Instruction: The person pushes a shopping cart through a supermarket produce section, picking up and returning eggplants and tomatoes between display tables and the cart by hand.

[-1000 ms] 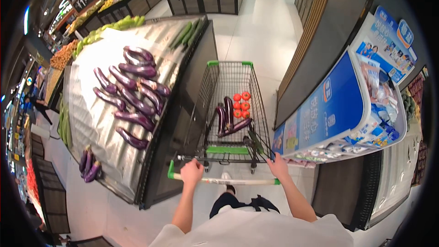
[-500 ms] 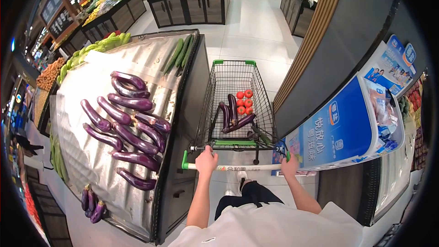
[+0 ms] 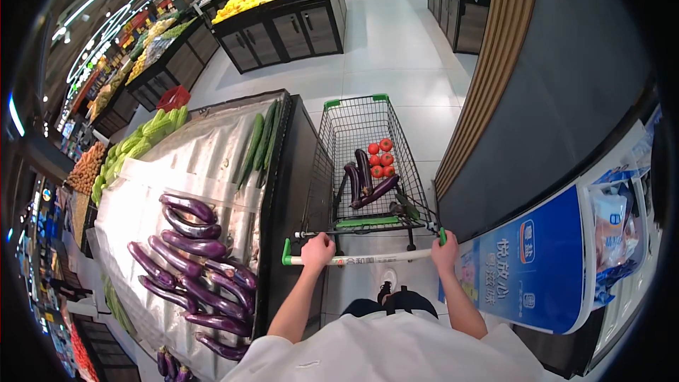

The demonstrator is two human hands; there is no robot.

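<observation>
Both of my hands are closed around the white handlebar of a shopping cart (image 3: 368, 225). My left hand (image 3: 317, 250) grips it near the green left end, and my right hand (image 3: 445, 250) holds it at the right end. Inside the wire basket lie several long purple eggplants (image 3: 363, 172). Several red tomatoes (image 3: 382, 160) sit grouped beside them. A dark green item (image 3: 407, 206) rests near the basket's back right corner; its kind is hard to make out.
A sloped stand (image 3: 120, 226) with eggplants (image 3: 212, 294), cucumbers (image 3: 252, 152) and green gourds (image 3: 145, 136) runs along the cart's left. A dark wall with wooden slats (image 3: 488, 71) and a blue bin (image 3: 534, 262) flank the right. Ahead, tiled floor (image 3: 389, 42) leads past a yellow fruit stand (image 3: 283, 28).
I have moved forward with the cart along the aisle. The eggplant stand and the blue bin have shifted back toward me. Both hands have stayed on the handlebar.
</observation>
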